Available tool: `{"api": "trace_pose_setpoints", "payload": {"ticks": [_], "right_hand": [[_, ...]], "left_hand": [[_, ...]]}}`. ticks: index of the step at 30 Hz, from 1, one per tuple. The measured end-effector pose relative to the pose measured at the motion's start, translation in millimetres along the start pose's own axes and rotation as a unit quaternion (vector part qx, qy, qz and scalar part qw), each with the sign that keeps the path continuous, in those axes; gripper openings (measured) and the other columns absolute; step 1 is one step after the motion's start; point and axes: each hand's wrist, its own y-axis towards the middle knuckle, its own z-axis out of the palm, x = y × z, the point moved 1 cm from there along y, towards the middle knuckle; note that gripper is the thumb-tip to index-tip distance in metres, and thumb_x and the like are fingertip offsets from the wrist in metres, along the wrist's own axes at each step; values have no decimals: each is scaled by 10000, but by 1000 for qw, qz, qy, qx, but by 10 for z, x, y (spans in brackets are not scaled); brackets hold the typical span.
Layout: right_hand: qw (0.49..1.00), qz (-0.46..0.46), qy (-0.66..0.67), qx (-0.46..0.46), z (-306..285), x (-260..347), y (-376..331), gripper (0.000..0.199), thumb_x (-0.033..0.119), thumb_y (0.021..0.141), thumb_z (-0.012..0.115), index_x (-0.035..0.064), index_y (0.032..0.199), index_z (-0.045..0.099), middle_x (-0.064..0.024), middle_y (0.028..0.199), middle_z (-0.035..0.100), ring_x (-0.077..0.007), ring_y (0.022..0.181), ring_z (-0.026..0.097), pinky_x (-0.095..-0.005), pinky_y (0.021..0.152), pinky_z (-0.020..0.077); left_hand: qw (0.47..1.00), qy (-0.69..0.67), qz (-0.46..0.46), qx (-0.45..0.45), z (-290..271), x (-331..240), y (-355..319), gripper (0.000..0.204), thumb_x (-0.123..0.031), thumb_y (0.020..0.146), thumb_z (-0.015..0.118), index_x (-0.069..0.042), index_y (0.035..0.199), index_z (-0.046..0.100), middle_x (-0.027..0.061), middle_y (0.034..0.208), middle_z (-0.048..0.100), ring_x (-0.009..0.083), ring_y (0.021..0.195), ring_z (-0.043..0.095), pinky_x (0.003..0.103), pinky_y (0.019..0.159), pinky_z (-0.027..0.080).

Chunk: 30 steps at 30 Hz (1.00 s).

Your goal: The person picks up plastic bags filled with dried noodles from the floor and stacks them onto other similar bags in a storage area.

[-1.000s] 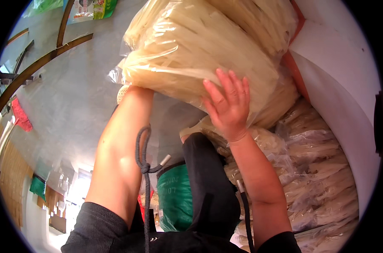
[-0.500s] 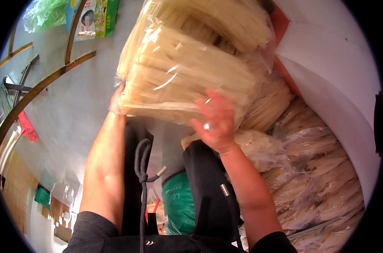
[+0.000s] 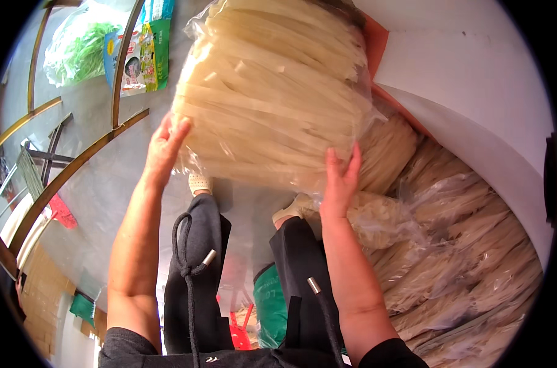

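Observation:
A large clear plastic bag of flat, pale yellow noodle-like strips is held up in front of me, above my feet. My left hand grips its left edge, thumb on top and the other fingers partly hidden by the bag. At the lower right corner, my right hand holds the bag, with thumb and forefinger showing apart and the rest out of sight. The strips lie mostly crosswise in the glossy plastic.
Similar bags of strips are piled on the right, beside a white curved wall. A green sack stands between my legs. To the left are a metal frame bar, a colourful packet and a bag with something green.
My right hand has moved from over the bag's front to its lower right corner. The bag now lies flatter and more squarely before me. My view has shifted a little.

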Motion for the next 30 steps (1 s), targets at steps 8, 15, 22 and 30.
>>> {"api": "trace_pose_setpoints", "payload": {"ticks": [8,15,22,30], "right_hand": [[973,-20,-221,59,67,-396,428,711,329,835,621,62,1384,256,-206,1310,446,-316,1186,460,-340,954,374],[946,-110,-292,85,43,-339,251,715,299,822,621,35,1374,251,-244,1285,438,-385,1154,449,-394,965,367],[787,-167,-575,148,-1307,579,-162,599,328,753,683,64,1250,477,-131,1318,441,-304,1195,429,-554,1006,245],[796,-166,-539,222,-2343,447,-465,294,210,735,630,109,1010,608,-100,1089,567,-286,996,512,-405,883,401]], "left_hand": [[884,405,211,-97,87,-19,550,765,-391,822,623,-96,1414,239,152,1403,345,296,1324,279,365,1075,214],[683,682,243,-98,1106,92,675,730,-602,810,480,-318,1423,204,39,1513,67,274,1391,31,569,1072,28],[670,716,188,-60,1113,-171,523,698,-562,822,501,-316,1415,229,54,1507,98,306,1381,89,587,1063,69],[747,547,297,233,1918,94,-1237,837,-256,666,749,-221,1384,320,134,1459,216,381,1331,212,505,1048,261]]}}
